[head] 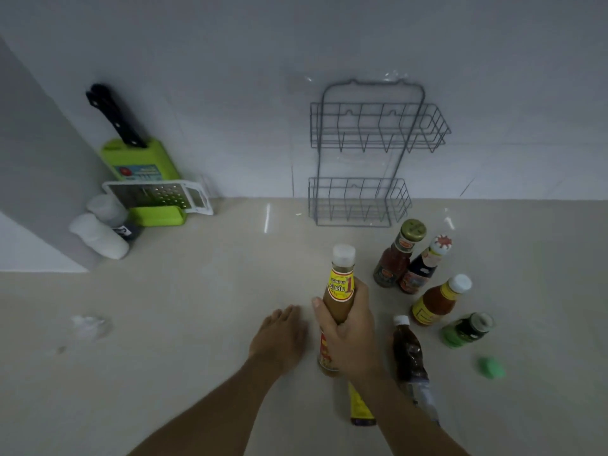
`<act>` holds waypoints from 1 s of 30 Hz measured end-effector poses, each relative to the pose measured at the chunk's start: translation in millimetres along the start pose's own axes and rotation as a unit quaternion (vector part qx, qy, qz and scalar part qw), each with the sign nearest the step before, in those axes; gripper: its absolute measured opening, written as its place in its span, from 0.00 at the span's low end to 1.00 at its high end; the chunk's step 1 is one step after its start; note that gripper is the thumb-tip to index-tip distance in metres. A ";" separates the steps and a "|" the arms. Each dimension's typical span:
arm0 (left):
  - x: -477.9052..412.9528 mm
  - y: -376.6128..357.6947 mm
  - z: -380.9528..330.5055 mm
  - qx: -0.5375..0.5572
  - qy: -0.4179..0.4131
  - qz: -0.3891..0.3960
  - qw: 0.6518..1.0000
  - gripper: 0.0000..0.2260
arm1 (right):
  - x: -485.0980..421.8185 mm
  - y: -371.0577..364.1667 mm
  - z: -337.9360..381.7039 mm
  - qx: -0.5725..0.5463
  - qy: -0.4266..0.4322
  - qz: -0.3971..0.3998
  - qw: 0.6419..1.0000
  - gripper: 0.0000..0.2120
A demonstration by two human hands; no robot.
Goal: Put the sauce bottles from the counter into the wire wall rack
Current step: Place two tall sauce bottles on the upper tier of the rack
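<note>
- pale beige counter [164, 324] running back to a white tiled wall [230, 93]; light is dim and the view a little soft.
- grey two-tier wire wall rack [365, 153] fixed to the wall, lower basket just above the counter edge; both baskets hold nothing.
- my right hand [348, 337] is wrapped around a tall tan sauce bottle with a white cap and a yellow-and-red label [340, 291], thumb on its left side, fingers closed round the body; i cannot tell whether its base touches the counter.
- my left hand [279, 337] rests just left of that bottle, fingers together and loosely curled, holding nothing.
- gold-capped dark red sauce bottle [398, 255] and dark bottle with a red-and-white starburst cap [424, 268], standing touching, right of the rack's foot.
- orange-red sauce bottle with a white cap and yellow label [437, 301], near those two.
- small green-labelled jar with a dark lid [467, 329], further right.
- slim dark brown bottle with a white cap [408, 350], beside my right wrist.
- yellow-labelled dark bottle [360, 406], partly hidden under my right forearm.
- small green object [492, 366] lying alone at far right, blurred.
- lime green knife block with a black-handled knife [138, 159], white-framed metal grater [158, 195] leaning against it, two white shakers [98, 232] in the left corner.
</note>
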State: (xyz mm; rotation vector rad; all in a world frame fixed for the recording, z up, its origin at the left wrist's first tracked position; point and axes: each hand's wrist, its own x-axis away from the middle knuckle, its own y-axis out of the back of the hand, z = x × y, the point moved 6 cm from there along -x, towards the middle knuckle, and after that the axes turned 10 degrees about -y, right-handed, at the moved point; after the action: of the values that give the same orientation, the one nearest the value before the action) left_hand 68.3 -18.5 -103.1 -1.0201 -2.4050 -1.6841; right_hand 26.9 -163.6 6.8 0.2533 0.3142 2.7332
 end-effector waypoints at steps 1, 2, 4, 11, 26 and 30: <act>-3.2 9.1 -3.1 0.004 0.010 -0.004 1.000 0.29 | -7.0 3.1 12.2 -0.007 0.017 -0.002 1.000 0.23; -6.8 19.2 -7.3 0.007 0.016 -0.007 1.000 0.28 | -15.4 6.5 24.9 -0.013 0.034 -0.006 0.999 0.23; -14.0 43.4 -17.3 0.017 0.027 -0.024 0.999 0.27 | -33.8 12.1 52.2 -0.026 0.066 -0.003 0.998 0.22; -50.8 154.9 -48.5 0.067 0.032 -0.159 0.984 0.29 | -100.8 32.6 147.9 -0.054 0.168 0.012 0.984 0.22; -127.7 309.5 -99.3 0.316 0.003 -0.230 0.920 0.25 | -228.5 36.7 292.0 -0.096 0.261 0.034 0.960 0.23; -137.3 304.4 -94.5 0.374 0.022 -0.244 0.895 0.23 | -252.2 20.6 288.0 -0.067 0.257 0.061 0.962 0.24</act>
State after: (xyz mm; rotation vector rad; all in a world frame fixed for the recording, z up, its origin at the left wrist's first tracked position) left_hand 304.8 -105.9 135.4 -0.2693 -3.0174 -0.6414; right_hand 312.5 -226.8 254.6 -0.5007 0.2512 2.8899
